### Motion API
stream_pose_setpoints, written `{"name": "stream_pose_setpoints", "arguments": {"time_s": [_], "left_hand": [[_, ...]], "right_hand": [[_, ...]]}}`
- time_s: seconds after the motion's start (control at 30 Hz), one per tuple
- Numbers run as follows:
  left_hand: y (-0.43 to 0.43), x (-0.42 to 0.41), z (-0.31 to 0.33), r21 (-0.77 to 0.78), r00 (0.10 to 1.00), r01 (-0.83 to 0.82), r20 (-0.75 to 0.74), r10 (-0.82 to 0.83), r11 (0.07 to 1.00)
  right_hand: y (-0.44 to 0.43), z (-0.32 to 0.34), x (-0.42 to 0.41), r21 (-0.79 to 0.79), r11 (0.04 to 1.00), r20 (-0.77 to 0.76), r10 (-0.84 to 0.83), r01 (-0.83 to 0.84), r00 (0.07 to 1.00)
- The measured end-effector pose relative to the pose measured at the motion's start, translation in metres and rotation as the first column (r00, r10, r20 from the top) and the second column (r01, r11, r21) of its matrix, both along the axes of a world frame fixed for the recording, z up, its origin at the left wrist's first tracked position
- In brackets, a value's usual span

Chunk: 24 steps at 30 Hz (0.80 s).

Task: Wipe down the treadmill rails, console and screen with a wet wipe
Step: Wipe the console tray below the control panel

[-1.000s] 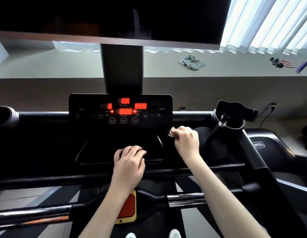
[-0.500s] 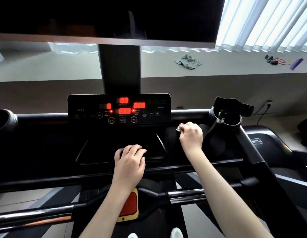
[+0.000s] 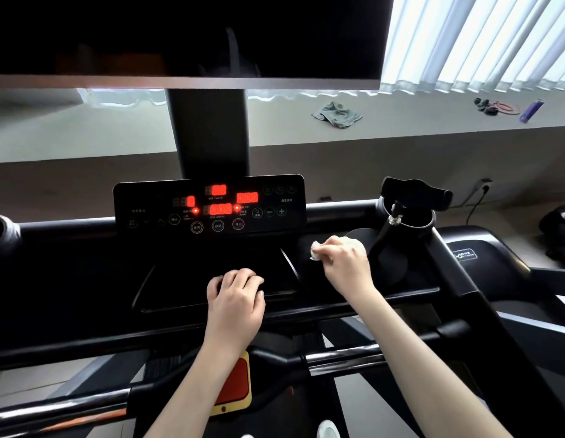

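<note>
Gripping a crumpled white wet wipe, the right hand is pressed onto the console near its right end, between the right edge of the recessed central tray and the upright black stand. Its fingers are curled round the wipe, of which only a small white fold is seen past the knuckles. The left hand is rested at the tray's front edge, fingers loosely bent, with nothing held.

The step in hand is judged to be the wiping of the console's right side. How much has already been cleaned cannot be told, since no damp streaks can be made out on the dark plastic. The lit control panel at the console's back edge, the dark screen above it, and the rails along the front are not being touched, and are judged likely to be left to do.
</note>
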<state>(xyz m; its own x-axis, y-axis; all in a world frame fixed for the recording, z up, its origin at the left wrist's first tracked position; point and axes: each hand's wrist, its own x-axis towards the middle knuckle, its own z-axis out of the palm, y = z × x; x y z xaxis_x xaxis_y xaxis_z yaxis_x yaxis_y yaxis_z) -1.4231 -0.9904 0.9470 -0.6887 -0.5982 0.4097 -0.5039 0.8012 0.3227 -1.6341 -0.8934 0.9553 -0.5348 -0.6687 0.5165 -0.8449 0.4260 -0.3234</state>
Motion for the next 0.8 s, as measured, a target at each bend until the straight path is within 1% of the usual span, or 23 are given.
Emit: {"name": "stream_pose_setpoints", "arguments": {"time_s": [0.1,0.13,0.23,0.27,0.3,0.4,0.43,0.53,0.57,0.63,0.7,0.73,0.8], "left_hand": [[0.004,-0.007,0.002,0.023,1.0,0.011,0.004,-0.011,1.0],[0.007,-0.01,0.003,0.029,1.0,0.026,-0.001,-0.026,0.999],[0.014,-0.019,0.003,0.03,0.998,0.067,-0.017,-0.067,0.997],[0.016,-0.021,0.002,0.027,0.997,0.07,-0.016,-0.07,0.997],[0.016,-0.022,0.001,0.026,0.998,0.069,-0.017,-0.069,0.997],[0.017,-0.025,-0.002,0.043,0.998,0.052,-0.031,-0.051,0.998],[0.017,-0.025,-0.003,0.044,0.998,0.048,-0.031,-0.047,0.998],[0.019,-0.026,-0.004,0.035,0.998,0.044,-0.039,-0.043,0.998],[0.019,-0.026,-0.004,0.035,0.998,0.042,-0.043,-0.041,0.998],[0.019,-0.026,-0.003,0.043,0.998,0.034,-0.045,-0.032,0.999],[0.02,-0.028,-0.003,0.061,0.999,0.025,-0.039,-0.023,0.998],[0.021,-0.029,-0.002,0.07,0.999,0.021,-0.035,-0.019,0.997],[0.022,-0.031,-0.001,0.079,0.999,0.011,-0.032,-0.009,0.997]], "right_hand": [[-0.006,0.006,-0.002,0.035,0.99,-0.002,-0.135,0.135,0.991],[-0.006,0.004,0.002,0.04,0.991,0.011,-0.129,0.128,0.992],[0.009,-0.004,0.008,0.001,0.999,0.059,0.033,-0.034,0.998],[0.015,-0.004,0.007,-0.01,0.998,0.065,0.06,-0.06,0.996],[0.019,-0.003,0.005,-0.01,0.999,0.061,0.052,-0.051,0.997],[0.014,0.003,0.007,0.004,0.999,0.026,-0.044,0.044,0.999],[0.013,0.004,0.011,0.009,0.999,0.028,-0.041,0.041,0.999],[0.025,0.001,0.019,0.002,0.996,0.033,0.091,-0.091,0.995],[0.032,0.0,0.019,0.011,0.994,0.017,0.106,-0.106,0.994],[0.038,0.002,0.015,0.052,0.997,-0.012,0.05,-0.05,0.999],[0.037,0.005,0.016,0.084,0.996,0.007,-0.015,0.014,1.0],[0.038,0.005,0.019,0.094,0.996,0.016,-0.005,0.003,1.0],[0.045,0.006,0.024,0.112,0.99,0.037,0.077,-0.081,0.996]]}}
